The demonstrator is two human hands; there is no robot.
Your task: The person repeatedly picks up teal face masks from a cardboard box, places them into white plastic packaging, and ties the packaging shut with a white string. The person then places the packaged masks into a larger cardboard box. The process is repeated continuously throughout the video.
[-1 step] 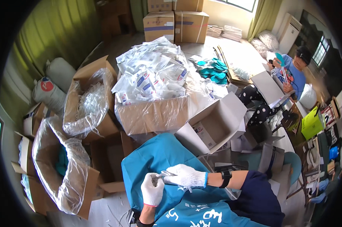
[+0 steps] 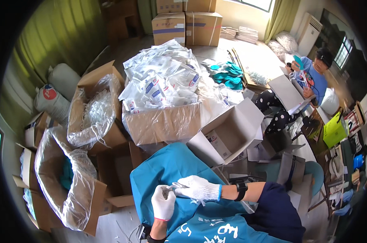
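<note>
Over the teal cloth (image 2: pixel 167 170) on your lap, your gloved left hand (image 2: pixel 163 202) and right hand (image 2: pixel 197 187) both pinch closed on a small clear packet (image 2: pixel 176 187), likely light, limp and slippery, so grip its edges

Head-worn fisheye, looking down, hands close, rim perhaps warped

Packing workroom, stacked cardboard cartons (image 2: pixel 187 26), open box of sealed packets (image 2: pixel 161 87), bag-lined boxes (image 2: pixel 66 182)
</note>
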